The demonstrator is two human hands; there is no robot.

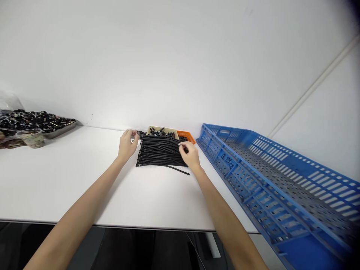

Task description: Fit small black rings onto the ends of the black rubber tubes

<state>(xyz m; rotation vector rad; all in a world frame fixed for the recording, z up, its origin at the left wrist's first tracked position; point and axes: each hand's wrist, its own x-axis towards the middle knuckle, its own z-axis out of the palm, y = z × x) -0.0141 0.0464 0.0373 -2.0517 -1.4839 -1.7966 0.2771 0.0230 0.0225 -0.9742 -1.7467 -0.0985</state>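
A row of several thin black tubes (160,152) lies side by side on the white table, with small light bits at their left ends. One tube at the front lies slanted away from the row. At the row's upper left end is my left hand (127,145), its thumb and fingers closed in a pinch; what lies between them is too small to make out. My right hand (190,154) is over the right ends, thumb and forefinger pinched at a black tube, and its palm hides some of the tube ends.
Behind the row stand a cream tray (176,133) of short black pieces and an orange basket (191,137). A long blue crate (242,168) fills the right side. To the left are a metal tray (60,131) heaped with black rings and a clear plastic cup (33,139).
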